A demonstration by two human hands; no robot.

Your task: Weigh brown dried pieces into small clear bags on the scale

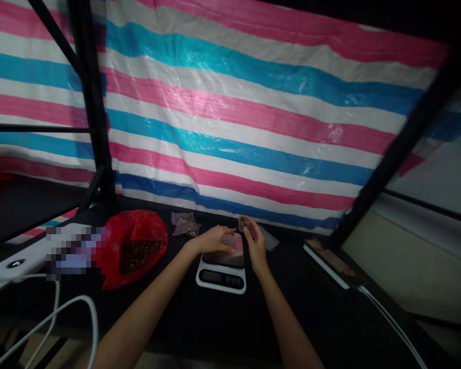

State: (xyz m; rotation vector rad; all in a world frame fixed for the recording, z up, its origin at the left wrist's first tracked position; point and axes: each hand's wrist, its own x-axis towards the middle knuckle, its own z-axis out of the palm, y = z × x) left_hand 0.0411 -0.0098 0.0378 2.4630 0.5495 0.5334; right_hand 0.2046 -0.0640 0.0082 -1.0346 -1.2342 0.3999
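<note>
My left hand (217,240) reaches over the plate of a white kitchen scale (221,279), with a small clear plastic bag (229,239) between its thumb and fingers. The bag's contents are too blurred to make out. On the scale's right, my right hand (256,247) has its thumb and fingers closed around a small brown cup-like piece (243,222). The scale's dark display faces me, but no reading is legible. To the left stands an open red plastic bag (140,225) holding small brown seed-like pieces (140,255).
Small filled clear bags (187,226) lie behind my left hand. A flat clear bag (269,239) lies right of my right hand. A phone-like slab (330,261) with white cables is on the right; a white power strip (34,251) is on the left. Striped sheeting (230,118) hangs behind.
</note>
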